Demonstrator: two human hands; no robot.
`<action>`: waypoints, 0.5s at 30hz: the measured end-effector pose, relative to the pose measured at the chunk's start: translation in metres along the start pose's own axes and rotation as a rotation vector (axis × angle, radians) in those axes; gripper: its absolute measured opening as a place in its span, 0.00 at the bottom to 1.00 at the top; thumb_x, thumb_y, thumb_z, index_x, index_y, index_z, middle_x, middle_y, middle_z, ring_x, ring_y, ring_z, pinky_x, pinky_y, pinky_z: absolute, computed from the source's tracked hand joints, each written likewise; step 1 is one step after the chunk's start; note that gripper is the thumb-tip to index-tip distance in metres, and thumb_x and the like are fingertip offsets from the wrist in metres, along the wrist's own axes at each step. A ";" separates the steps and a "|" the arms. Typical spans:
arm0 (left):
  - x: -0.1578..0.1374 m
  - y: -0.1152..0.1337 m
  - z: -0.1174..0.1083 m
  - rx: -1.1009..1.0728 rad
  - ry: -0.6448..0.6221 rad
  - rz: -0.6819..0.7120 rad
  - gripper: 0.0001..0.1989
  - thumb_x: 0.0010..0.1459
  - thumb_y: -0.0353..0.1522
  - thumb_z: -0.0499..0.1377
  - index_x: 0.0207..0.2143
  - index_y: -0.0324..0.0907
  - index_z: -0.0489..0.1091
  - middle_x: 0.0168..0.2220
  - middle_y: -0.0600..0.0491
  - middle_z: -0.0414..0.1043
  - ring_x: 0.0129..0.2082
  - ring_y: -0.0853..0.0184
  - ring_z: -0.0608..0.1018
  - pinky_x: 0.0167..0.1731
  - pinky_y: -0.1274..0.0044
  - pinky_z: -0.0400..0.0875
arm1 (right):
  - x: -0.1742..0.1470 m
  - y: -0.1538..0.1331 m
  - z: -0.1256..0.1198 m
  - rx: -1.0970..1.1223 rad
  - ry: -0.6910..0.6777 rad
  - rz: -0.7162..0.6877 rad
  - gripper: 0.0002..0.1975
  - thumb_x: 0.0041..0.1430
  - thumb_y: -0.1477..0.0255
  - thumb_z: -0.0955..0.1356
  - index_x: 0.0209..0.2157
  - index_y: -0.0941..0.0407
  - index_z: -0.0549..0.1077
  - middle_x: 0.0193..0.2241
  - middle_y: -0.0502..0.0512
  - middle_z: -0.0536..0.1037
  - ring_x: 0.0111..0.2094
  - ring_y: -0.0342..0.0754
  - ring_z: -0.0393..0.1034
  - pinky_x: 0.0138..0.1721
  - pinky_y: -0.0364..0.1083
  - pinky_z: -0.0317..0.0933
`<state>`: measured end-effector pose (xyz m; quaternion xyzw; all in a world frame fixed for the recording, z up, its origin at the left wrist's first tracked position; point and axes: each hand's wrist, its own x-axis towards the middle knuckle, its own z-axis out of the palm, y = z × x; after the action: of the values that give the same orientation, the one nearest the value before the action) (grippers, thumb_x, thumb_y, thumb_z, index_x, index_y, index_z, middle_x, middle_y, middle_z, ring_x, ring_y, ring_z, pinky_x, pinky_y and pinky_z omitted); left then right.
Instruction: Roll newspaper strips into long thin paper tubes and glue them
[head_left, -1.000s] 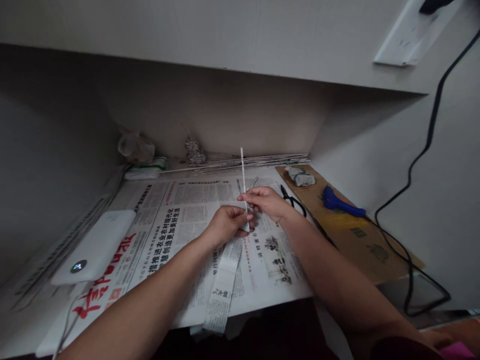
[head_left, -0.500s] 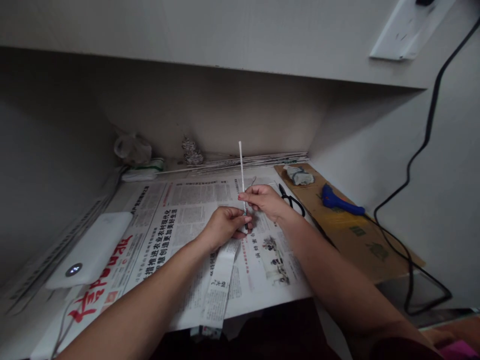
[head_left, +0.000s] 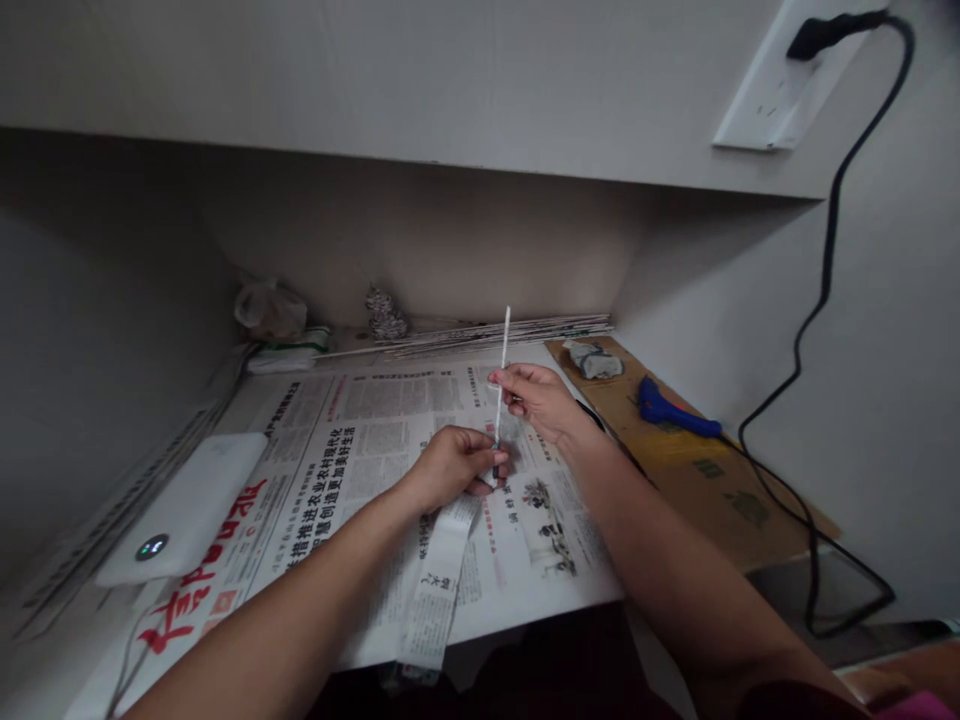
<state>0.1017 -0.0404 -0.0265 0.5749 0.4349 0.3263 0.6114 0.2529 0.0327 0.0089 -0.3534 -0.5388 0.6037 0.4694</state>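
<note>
A thin rolled paper stick (head_left: 506, 338) rises nearly upright between my hands, leaning slightly right at its top. My left hand (head_left: 459, 465) is closed in a pinch around its lower end, where a newspaper strip (head_left: 442, 580) joins the roll and trails down toward the table's front edge. Higher up, the thumb and fingers of my right hand (head_left: 538, 398) pinch the stick's middle. Under both hands lie spread newspaper sheets (head_left: 360, 540). The scissors beside my right wrist are mostly covered by it; only a dark handle (head_left: 591, 412) shows.
A white power bank (head_left: 187, 505) lies at left. Along the back are a plastic bag (head_left: 270, 308), a twisted paper bundle (head_left: 385, 314) and several thin sticks (head_left: 450, 338). At right, a blue glue gun (head_left: 675, 410) and a crumpled cloth (head_left: 594, 360) rest on cardboard (head_left: 720, 480); a black cord (head_left: 829, 230) hangs nearby.
The stick has tipped slightly right at its top. My right hand has moved up the stick relative to my left, so they are farther apart. The camera view has shifted a little.
</note>
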 end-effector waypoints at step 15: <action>0.001 0.003 -0.004 -0.069 0.037 -0.039 0.14 0.49 0.39 0.61 0.33 0.37 0.74 0.31 0.48 0.74 0.30 0.68 0.75 0.27 0.75 0.73 | -0.003 0.000 -0.001 -0.166 -0.118 0.050 0.17 0.46 0.58 0.72 0.28 0.59 0.74 0.19 0.47 0.66 0.20 0.37 0.57 0.16 0.38 0.43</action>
<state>0.0988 -0.0376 -0.0237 0.5388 0.4457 0.3399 0.6288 0.2549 0.0298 0.0082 -0.3681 -0.6046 0.5883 0.3911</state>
